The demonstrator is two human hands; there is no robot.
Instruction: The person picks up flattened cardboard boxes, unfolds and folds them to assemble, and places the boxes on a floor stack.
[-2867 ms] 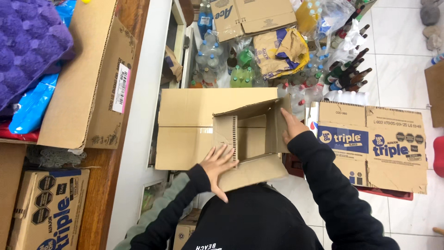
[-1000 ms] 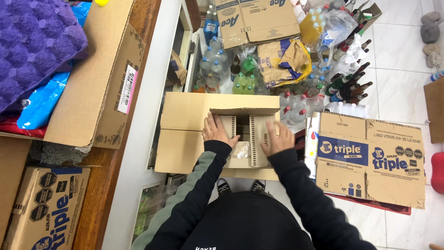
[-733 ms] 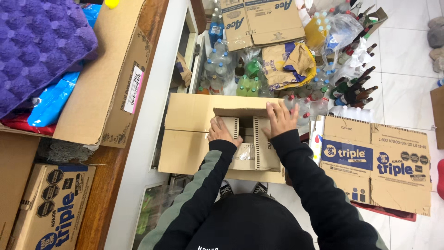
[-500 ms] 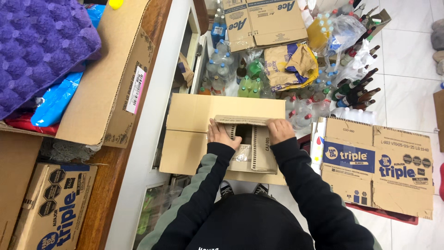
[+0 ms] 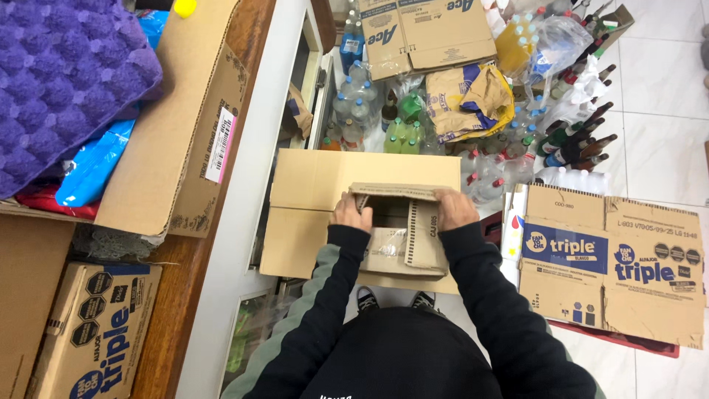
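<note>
I hold a plain brown cardboard box [image 5: 317, 199] in front of my body, its flaps partly folded. My left hand [image 5: 350, 214] grips the near edge of the inner left flap. At the top right corner, my right hand [image 5: 456, 209] presses on the long flap folded across the opening. A narrow corrugated flap [image 5: 422, 236] lies between both hands. Both sleeves are dark, the left with a grey-green stripe.
A printed flattened carton [image 5: 613, 262] lies on the tiled floor at right. Plastic and glass bottles [image 5: 569, 140] and crumpled bags [image 5: 465, 100] crowd the floor beyond the box. A white counter edge [image 5: 244, 199] and a wooden shelf with cartons [image 5: 96, 332] run along the left.
My right hand came down from the raised flap onto the box's top right corner. The flaps have folded inward and my left hand shifted along the left flap.
</note>
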